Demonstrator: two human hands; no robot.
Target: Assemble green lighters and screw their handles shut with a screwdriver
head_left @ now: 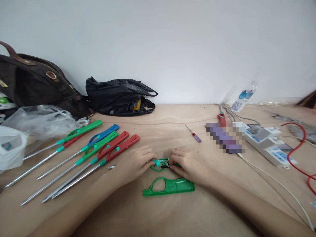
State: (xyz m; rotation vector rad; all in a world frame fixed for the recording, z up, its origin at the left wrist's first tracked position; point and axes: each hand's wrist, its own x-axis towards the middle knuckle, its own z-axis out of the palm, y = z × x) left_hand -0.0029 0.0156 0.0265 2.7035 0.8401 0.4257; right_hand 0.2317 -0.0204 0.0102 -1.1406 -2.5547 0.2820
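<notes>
Both hands meet at an opened green lighter handle half (159, 169) with a teal trigger, thin wires and a small black part inside. My left hand (140, 160) grips its left end, fingers closed and partly hiding it. The right end is pinched by my right hand (184, 161), whose fingers lie by the black part. Just below, the other green handle shell (176, 186) lies flat on the table, touched by neither hand. Beyond the hands rests a screwdriver (196, 136) with a purple handle.
Several long-necked lighters (123, 149) in red, green and blue lie at left. Behind them are a black plastic bag (118, 97) and a dark backpack (37, 84). At right are a power strip (274, 154), a red cable (298, 146) and a plastic bottle (244, 97).
</notes>
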